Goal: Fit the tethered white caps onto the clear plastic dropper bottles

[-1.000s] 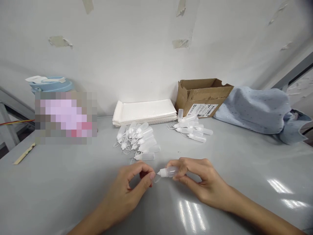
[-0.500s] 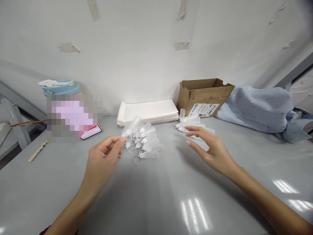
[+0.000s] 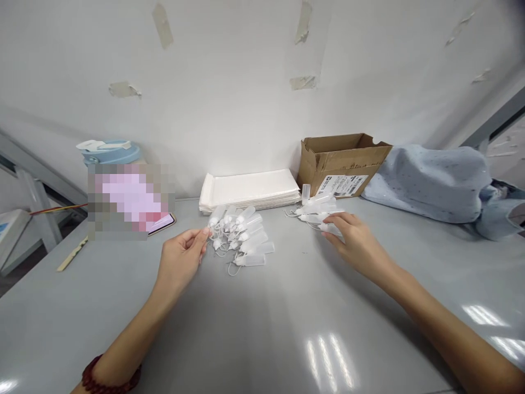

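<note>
On the grey table (image 3: 262, 328) lie two heaps of small clear plastic bottles with white caps. My left hand (image 3: 182, 257) is at the left heap (image 3: 248, 241); its thumb and forefinger are pinched at the cap end of the leftmost bottle (image 3: 216, 215), which rests on the heap. A red bead bracelet (image 3: 110, 375) is on that wrist. My right hand (image 3: 356, 241) reaches to the right heap (image 3: 318, 208), its fingers curled over a bottle (image 3: 331, 229) at the heap's near edge.
Against the wall stand a stack of flat white bags (image 3: 250, 189) and an open cardboard box (image 3: 344, 158). A blue cloth bundle (image 3: 435, 180) lies at the right. At the left are a blue lidded container (image 3: 109, 152), a phone (image 3: 162, 223) and a wooden strip (image 3: 74, 254).
One second ago both hands held one bottle near me. My left hand carried it up and set it on the left heap; my right hand reached out and closed on a bottle in the right heap.
</note>
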A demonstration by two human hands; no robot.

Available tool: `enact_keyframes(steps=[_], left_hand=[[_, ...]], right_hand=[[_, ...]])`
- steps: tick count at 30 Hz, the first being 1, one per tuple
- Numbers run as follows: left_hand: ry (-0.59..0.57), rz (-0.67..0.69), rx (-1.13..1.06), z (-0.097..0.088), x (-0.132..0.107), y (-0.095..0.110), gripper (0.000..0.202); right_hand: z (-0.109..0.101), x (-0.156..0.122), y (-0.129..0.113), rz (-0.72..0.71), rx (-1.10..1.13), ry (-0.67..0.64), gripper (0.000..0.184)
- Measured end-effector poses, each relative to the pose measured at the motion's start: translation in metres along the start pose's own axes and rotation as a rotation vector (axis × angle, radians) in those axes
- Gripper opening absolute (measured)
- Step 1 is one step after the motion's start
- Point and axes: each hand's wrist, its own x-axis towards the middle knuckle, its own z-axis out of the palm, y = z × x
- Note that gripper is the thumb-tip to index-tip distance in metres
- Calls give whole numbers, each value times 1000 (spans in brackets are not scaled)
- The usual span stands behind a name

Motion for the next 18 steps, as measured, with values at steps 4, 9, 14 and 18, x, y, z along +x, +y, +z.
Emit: enact_keyframes(steps=[4,9,14,18], left_hand=[[2,-3,-10,-1,-1,2,33],[-48,82,104,2,-21,14,39],[-241,233,221,12,-44,22,41],[-325,349,244,14,-51,22,43]], right_hand=[[3,-1,-3,-5,-10,-15,25],[6,-1,-5,-4,-16,17,33],[9,0,-3,-5,-9,-2,31],[8,0,-4,20,15,-40,30]])
